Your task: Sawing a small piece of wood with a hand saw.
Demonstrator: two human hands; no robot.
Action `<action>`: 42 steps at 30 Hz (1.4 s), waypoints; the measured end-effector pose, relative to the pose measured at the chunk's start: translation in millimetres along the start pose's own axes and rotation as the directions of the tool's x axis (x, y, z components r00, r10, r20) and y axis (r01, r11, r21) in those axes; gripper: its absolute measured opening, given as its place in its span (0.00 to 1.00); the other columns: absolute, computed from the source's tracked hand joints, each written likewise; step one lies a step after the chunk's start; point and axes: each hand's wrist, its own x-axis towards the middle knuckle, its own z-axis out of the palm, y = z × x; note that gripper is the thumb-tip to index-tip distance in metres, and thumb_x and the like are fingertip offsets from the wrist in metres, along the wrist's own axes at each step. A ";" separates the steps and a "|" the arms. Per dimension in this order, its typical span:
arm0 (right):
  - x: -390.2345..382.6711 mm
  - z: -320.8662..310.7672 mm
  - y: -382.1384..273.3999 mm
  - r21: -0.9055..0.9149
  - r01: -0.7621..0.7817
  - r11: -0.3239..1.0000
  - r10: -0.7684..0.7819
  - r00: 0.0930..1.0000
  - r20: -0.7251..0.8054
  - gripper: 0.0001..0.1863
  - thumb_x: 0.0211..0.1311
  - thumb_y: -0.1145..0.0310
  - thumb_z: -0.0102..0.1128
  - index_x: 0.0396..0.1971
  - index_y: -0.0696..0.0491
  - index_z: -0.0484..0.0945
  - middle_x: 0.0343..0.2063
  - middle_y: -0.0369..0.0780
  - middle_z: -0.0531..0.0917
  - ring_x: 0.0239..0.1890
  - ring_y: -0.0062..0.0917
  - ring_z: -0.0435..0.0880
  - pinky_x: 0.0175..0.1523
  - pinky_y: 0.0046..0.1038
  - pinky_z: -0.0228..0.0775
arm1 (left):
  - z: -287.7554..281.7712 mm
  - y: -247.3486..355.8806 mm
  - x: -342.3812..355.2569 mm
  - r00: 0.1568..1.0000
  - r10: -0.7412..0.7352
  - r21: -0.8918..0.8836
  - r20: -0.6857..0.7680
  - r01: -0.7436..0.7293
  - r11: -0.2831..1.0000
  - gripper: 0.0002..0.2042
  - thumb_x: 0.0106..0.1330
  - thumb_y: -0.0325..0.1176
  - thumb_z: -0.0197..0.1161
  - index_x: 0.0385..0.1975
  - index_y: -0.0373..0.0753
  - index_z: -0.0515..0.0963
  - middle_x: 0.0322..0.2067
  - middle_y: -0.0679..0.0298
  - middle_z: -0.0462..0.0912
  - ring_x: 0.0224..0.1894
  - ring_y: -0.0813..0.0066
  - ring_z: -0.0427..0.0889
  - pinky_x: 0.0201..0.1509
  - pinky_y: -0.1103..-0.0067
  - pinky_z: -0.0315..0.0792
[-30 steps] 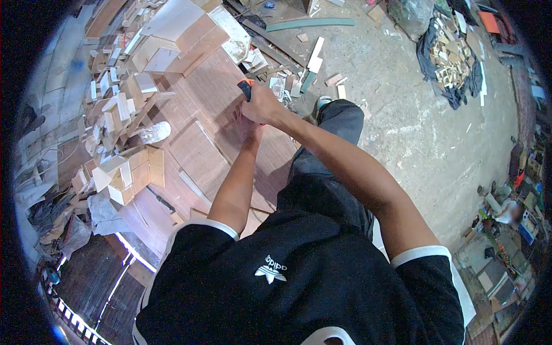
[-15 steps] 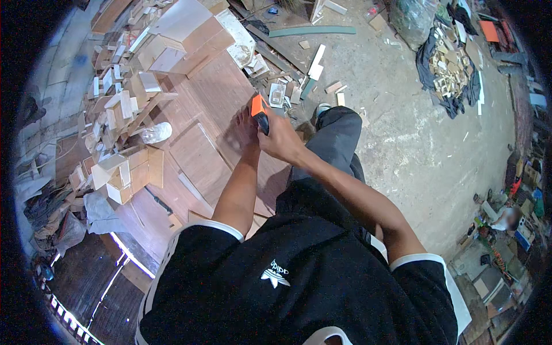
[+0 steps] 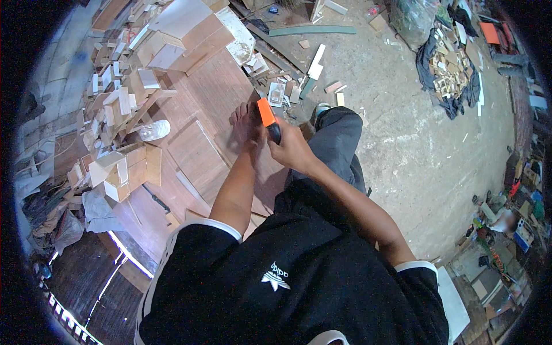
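Note:
My right hand (image 3: 293, 145) is closed around an orange-and-black handled tool (image 3: 265, 111), held over the right edge of a brown wooden board (image 3: 221, 86). The tool's working end cannot be made out, so its kind stays unclear. Just left of it, my left hand (image 3: 245, 122) lies on the board with its fingers spread, holding nothing. My left arm leans straight down onto the wood.
Stacked wooden box pieces (image 3: 135, 172) and a clear plastic bottle (image 3: 154, 130) stand on the left. A dark-handled tool (image 3: 156, 198) lies near the boxes. Offcuts (image 3: 315, 70) and a green strip (image 3: 313, 31) lie ahead on the concrete floor. Wood scraps (image 3: 451, 75) fill a dark sack.
My right hand and the orange-and-black tool have moved right and slightly toward me, uncovering more of my left hand. My left hand stays flat on the board.

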 end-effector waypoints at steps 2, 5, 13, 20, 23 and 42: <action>-1.7 2.5 -3.2 -0.030 0.018 0.999 -0.018 1.000 -0.021 0.13 0.50 0.79 0.54 0.38 0.59 0.70 0.21 0.54 0.73 0.27 0.52 0.76 0.32 0.38 0.67 | -5.9 6.9 -1.8 1.000 -0.002 -0.016 -0.009 0.002 1.000 0.24 0.49 0.42 0.66 0.47 0.44 0.69 0.39 0.63 0.70 0.47 0.63 0.70 0.55 0.67 0.62; -40.4 -7.3 -26.9 -0.040 -0.021 0.999 0.021 1.000 0.016 0.16 0.49 0.80 0.55 0.42 0.60 0.70 0.22 0.54 0.75 0.29 0.54 0.77 0.33 0.38 0.69 | -2.5 7.5 -0.4 0.999 -0.030 -0.036 0.022 0.030 0.999 0.20 0.51 0.42 0.65 0.42 0.44 0.70 0.38 0.63 0.70 0.47 0.64 0.70 0.54 0.68 0.62; -86.8 -17.1 -25.9 0.021 -0.107 0.994 0.106 0.993 0.061 0.22 0.47 0.81 0.56 0.46 0.58 0.71 0.27 0.53 0.78 0.38 0.52 0.79 0.37 0.35 0.73 | -21.8 21.1 11.4 0.999 0.036 0.100 0.013 -0.037 0.994 0.14 0.54 0.40 0.61 0.38 0.44 0.71 0.35 0.62 0.71 0.44 0.62 0.71 0.52 0.67 0.64; -52.5 -10.7 -21.1 -0.009 -0.203 0.979 0.203 0.974 0.096 0.21 0.47 0.81 0.57 0.45 0.59 0.71 0.26 0.53 0.78 0.38 0.53 0.79 0.37 0.36 0.72 | -12.7 14.8 5.6 1.000 -0.012 0.002 -0.002 0.012 1.000 0.17 0.51 0.42 0.63 0.40 0.45 0.72 0.37 0.62 0.71 0.46 0.63 0.70 0.55 0.67 0.62; -91.8 -24.5 -69.0 0.011 -0.211 0.977 0.209 0.974 0.092 0.25 0.49 0.81 0.59 0.51 0.58 0.70 0.33 0.56 0.79 0.48 0.50 0.76 0.44 0.33 0.73 | -12.2 13.6 3.2 0.995 -0.059 0.022 0.078 0.057 0.998 0.19 0.50 0.43 0.63 0.41 0.45 0.71 0.38 0.62 0.71 0.46 0.63 0.70 0.56 0.67 0.62; -57.6 -66.5 -112.6 0.052 -0.168 0.984 0.165 0.984 0.063 0.18 0.58 0.78 0.57 0.49 0.60 0.69 0.27 0.37 0.75 0.30 0.21 0.72 0.40 0.26 0.69 | -1.6 9.5 -0.7 0.999 -0.020 0.021 -0.039 0.020 1.000 0.21 0.52 0.53 0.65 0.36 0.45 0.72 0.34 0.63 0.72 0.44 0.62 0.72 0.52 0.65 0.64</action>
